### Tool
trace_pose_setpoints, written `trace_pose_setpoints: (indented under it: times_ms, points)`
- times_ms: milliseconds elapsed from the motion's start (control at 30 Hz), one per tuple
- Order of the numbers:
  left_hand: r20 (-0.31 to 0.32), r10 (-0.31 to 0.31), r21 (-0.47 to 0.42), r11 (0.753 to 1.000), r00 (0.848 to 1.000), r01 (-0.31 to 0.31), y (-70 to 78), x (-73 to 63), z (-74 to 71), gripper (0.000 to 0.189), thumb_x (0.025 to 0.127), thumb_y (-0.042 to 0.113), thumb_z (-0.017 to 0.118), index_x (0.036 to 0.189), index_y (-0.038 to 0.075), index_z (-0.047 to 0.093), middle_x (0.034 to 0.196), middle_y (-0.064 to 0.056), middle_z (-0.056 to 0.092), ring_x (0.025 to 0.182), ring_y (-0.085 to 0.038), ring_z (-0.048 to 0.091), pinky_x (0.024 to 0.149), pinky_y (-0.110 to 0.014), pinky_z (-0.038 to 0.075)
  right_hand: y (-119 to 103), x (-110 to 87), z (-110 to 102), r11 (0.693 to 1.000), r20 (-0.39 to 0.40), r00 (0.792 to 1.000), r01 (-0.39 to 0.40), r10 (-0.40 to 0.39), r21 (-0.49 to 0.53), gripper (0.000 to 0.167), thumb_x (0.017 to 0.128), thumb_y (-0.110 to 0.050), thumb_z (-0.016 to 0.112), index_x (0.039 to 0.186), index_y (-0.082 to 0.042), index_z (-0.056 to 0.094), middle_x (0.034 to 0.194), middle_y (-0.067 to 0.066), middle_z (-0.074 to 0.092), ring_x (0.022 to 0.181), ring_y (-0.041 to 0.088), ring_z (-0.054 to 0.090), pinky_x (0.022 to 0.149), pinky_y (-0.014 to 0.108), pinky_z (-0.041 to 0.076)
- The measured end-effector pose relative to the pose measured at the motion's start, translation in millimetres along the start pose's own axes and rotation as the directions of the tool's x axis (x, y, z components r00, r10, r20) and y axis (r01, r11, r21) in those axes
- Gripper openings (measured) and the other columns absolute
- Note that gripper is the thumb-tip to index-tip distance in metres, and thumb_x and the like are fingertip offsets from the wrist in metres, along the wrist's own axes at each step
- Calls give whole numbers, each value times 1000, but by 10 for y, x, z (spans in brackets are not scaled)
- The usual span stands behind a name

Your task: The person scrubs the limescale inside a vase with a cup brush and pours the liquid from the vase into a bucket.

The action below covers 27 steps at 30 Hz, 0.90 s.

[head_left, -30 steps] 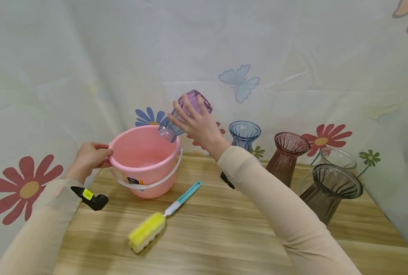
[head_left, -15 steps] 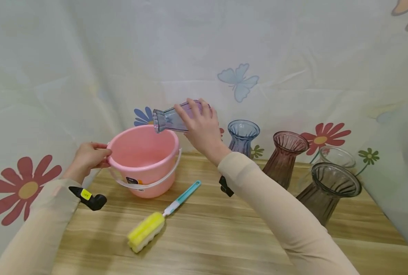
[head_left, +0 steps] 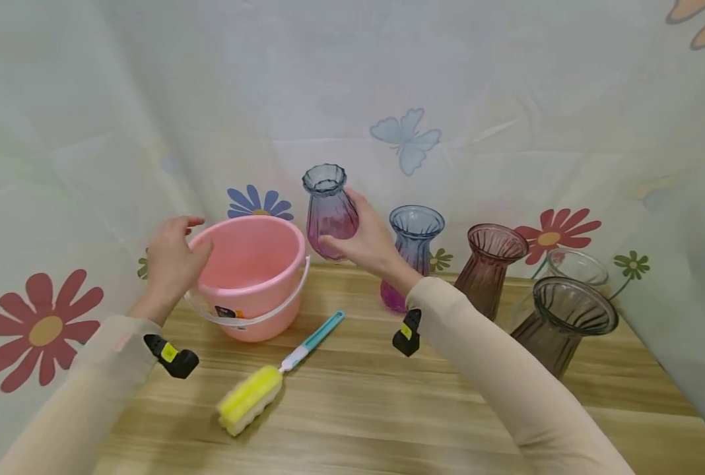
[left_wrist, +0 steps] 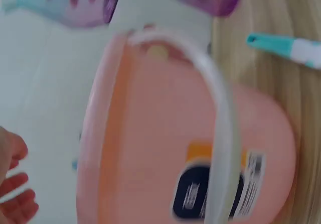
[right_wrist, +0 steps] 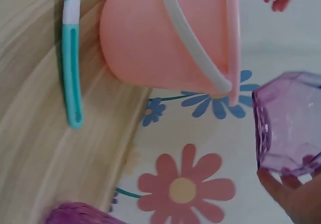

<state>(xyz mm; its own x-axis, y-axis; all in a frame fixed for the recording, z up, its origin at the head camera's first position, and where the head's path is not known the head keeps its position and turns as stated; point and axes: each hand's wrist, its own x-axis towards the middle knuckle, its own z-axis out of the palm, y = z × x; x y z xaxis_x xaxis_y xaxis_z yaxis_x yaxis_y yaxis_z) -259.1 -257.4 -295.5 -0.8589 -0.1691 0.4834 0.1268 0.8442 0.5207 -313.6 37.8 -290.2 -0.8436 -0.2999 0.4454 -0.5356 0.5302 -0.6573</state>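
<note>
My right hand [head_left: 375, 243] grips a faceted glass vase [head_left: 331, 214], blue at the mouth and purple at the base. It holds the vase upright above the table, right of the pink bucket [head_left: 269, 300]. In the right wrist view, the purple base of the vase [right_wrist: 288, 121] shows with fingertips against it. At the bucket's left rim, my left hand [head_left: 171, 260] hovers with fingers loosely bent and holds nothing. The left wrist view shows those fingers [left_wrist: 20, 206] apart from the rim. The bucket's white handle [head_left: 281, 307] hangs down its front.
A brush with a yellow sponge head [head_left: 251, 399] and teal handle lies before the bucket. To the right stand a blue-purple vase [head_left: 414, 241], a reddish vase [head_left: 488, 277], a clear vase [head_left: 578, 266] and a grey vase [head_left: 557, 330]. A flowered curtain [head_left: 477, 99] backs the table.
The vase in my right hand was tipped mouth-down over the bucket, then levelled, and is now upright and farther right. My left hand has let go of the bucket's rim and lifted.
</note>
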Motion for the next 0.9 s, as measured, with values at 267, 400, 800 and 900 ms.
trace_pose_setpoints:
  times_ms: [267,400,800,900]
  points:
    - [-46,497,-229,839,867,-493,611,-428,602,37,77,6,68,111,-1,58,104,-14,64,87,-26,64,71,-35,54,367,-379,-6,985,206,975,-114,86,129,94,77,-36,71,147,-16,12,149,11,24,134,30,30,105,48,30]
    - [116,439,-281,875,891,-394,775,-676,938,63,74,17,73,129,2,45,120,-14,56,103,-28,58,79,-37,52,537,-580,40,971,263,956,-179,134,156,95,77,-37,71,147,-17,11,150,9,24,135,29,30,102,50,33]
    - [328,266,-461,882,906,-92,760,-799,1756,82,70,27,79,138,9,35,129,-14,51,104,-26,58,79,-36,52,992,-938,259,969,202,970,-174,137,176,83,75,-28,75,142,-11,28,141,11,34,130,26,34,105,48,30]
    - [367,264,-453,888,892,-77,738,-799,1903,81,71,25,78,138,7,36,129,-14,52,106,-27,58,80,-36,52,1102,-977,304,968,184,973,-175,142,178,80,74,-25,76,140,-12,32,136,9,41,125,25,42,101,45,35]
